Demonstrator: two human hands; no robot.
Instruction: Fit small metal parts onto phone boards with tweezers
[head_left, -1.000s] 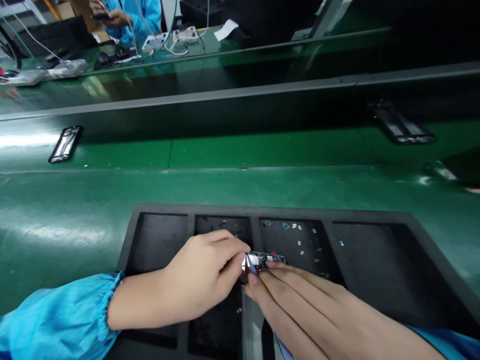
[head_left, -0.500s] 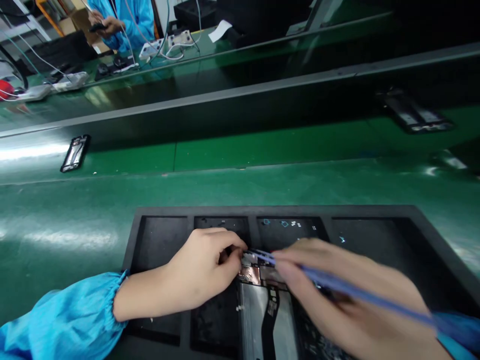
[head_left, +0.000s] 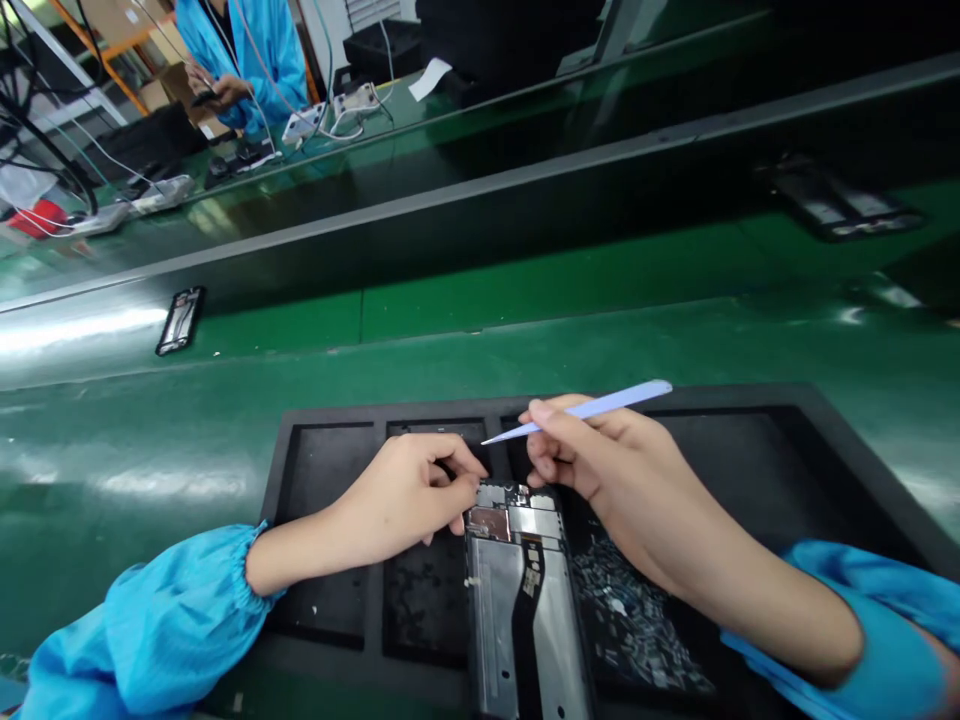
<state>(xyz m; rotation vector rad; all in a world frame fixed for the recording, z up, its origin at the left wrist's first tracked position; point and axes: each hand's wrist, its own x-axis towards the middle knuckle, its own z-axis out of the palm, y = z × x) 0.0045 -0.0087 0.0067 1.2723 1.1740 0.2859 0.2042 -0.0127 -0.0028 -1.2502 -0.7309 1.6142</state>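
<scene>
Green worktop (head_left: 187, 440) all around, and low in the middle sits a black foam tray (head_left: 322, 470) with a row of compartments. On it lies the phone (head_left: 525, 600), opened up, bare metal plate showing with a dark flex strip running down it, top end away from the camera and bottom end cut off by the lower edge of view. It rests lengthwise between a bare compartment on its left and one strewn with small pale parts (head_left: 637, 620) on its right. Left hand (head_left: 409, 490) now: blue sleeve, fingers curled in tight, tips pinched on the phone's top left corner, right by a copper-coloured patch on the board. Right hand (head_left: 600, 470) is raised just past the phone's top right corner, closed around a pale lilac stick (head_left: 577, 412) between thumb and fingers. The stick's pointed tip aims left, hanging above the left fingers and clear of the phone, while its blunt end angles up to the right. Further out on the worktop, well apart from the tray, a second frame (head_left: 180, 320) lies to the left, and a dark one (head_left: 840, 205) sits far right, blurred. Up in the far left corner a person in blue (head_left: 240, 40) is holding something small and dark at a bench with power strips (head_left: 300, 125) and cables.
</scene>
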